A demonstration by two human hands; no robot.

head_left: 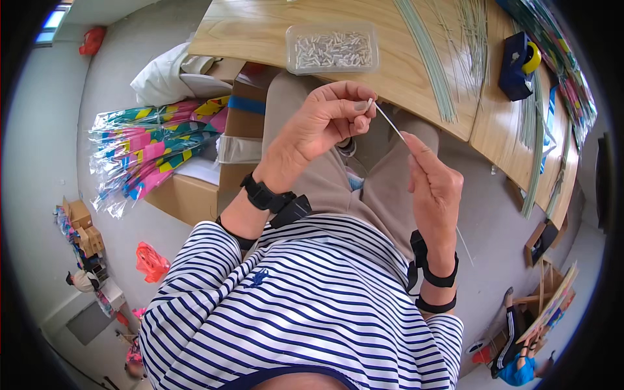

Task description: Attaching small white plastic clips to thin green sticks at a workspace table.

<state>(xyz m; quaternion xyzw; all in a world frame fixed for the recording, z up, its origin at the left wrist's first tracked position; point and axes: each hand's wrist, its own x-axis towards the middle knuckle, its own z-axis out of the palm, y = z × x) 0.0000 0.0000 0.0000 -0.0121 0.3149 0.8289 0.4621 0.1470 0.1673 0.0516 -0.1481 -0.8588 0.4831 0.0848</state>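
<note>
My left hand (318, 120) is closed in a pinch above my lap. Between its thumb and forefinger is a small white sleeve (370, 103). A thin pale rod (389, 119) slants up to that pinch, its tip at or against the sleeve; whether it is inside I cannot tell. Thumb and fingers of my right hand (435, 185) grip the rod, and its tail sticks out below the wrist. Just beyond my left hand, a clear plastic tub (292, 65) full of short white sleeves (335, 51) stands on the table's near edge.
Bundles of thin rods (426, 58) lie on the wooden table (247, 29), near a blue tape dispenser (517, 65). Colourful plastic-wrapped bundles (149, 146) rest on a cardboard box (188, 198) to my left. A red bag (151, 262) is on the floor. Other people (517, 367) sit farther off.
</note>
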